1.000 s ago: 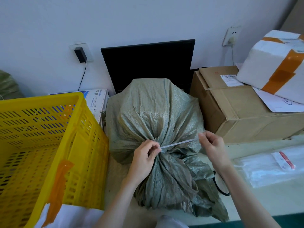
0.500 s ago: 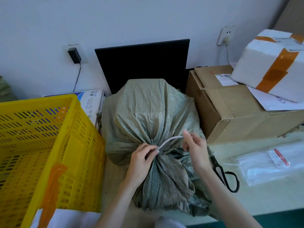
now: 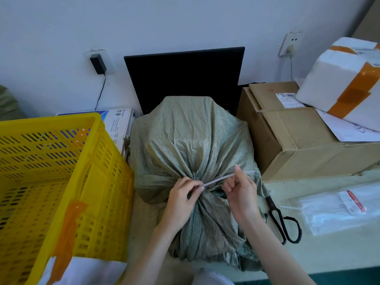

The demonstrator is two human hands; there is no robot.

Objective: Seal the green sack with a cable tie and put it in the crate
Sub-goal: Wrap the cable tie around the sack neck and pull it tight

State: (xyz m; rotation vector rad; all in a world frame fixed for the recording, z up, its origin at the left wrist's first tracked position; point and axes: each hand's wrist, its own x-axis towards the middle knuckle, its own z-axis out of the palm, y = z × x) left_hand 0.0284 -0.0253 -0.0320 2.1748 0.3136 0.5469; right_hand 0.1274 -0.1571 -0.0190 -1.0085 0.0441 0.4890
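A full green woven sack [image 3: 191, 145] lies on the table, its neck gathered toward me. Around that neck runs a white cable tie [image 3: 219, 179], its free tail slanting up to the right. My left hand [image 3: 183, 197] pinches the tie at the neck, where the tail comes out. My right hand [image 3: 240, 192] has its fingers curled around the tail, with the end sticking out past the index finger. The yellow slotted crate [image 3: 98, 182] stands just left of the sack and holds nothing that I can see.
Black scissors [image 3: 282, 220] lie right of the sack beside a clear packet of cable ties [image 3: 339, 208]. A cardboard box [image 3: 298, 140] carries a white foam box [image 3: 345, 79]. A black monitor [image 3: 185, 77] and stacked papers [image 3: 119, 124] stand behind.
My right hand slid along the tail from its far end toward the neck and now grips it closer in. The scissors have come into view. My left hand stays at the neck.
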